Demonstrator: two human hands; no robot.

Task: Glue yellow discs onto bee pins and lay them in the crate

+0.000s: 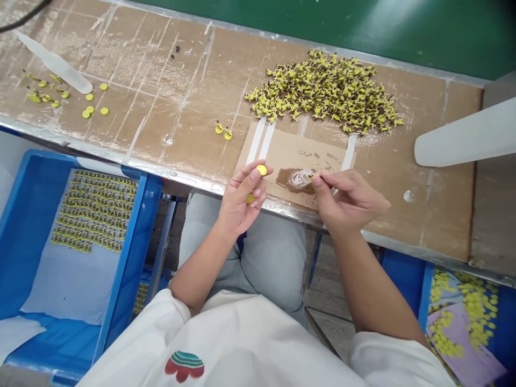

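Note:
My left hand (237,204) is closed, with a yellow disc (262,170) held up between thumb and fingertips. A second yellow disc (250,198) shows lower among its fingers. My right hand (349,201) pinches a tiny yellow-and-dark figure (312,176), mostly covered by the fingertips. It is at the edge of a whitish, wet-looking smear (299,178) inside a brown wet patch. Both lie on a taped cardboard sheet (282,141). Behind the sheet is a large heap of small yellow-and-dark figures (322,91). Two figures on discs (228,133) stand left of the sheet.
More discs (105,111) and assembled pieces (40,97) lie at the table's left. Pale elongated shapes (463,134) reach in from both sides. A blue crate (141,215) at lower left holds rows of pieces; another at lower right holds loose yellow discs (479,306).

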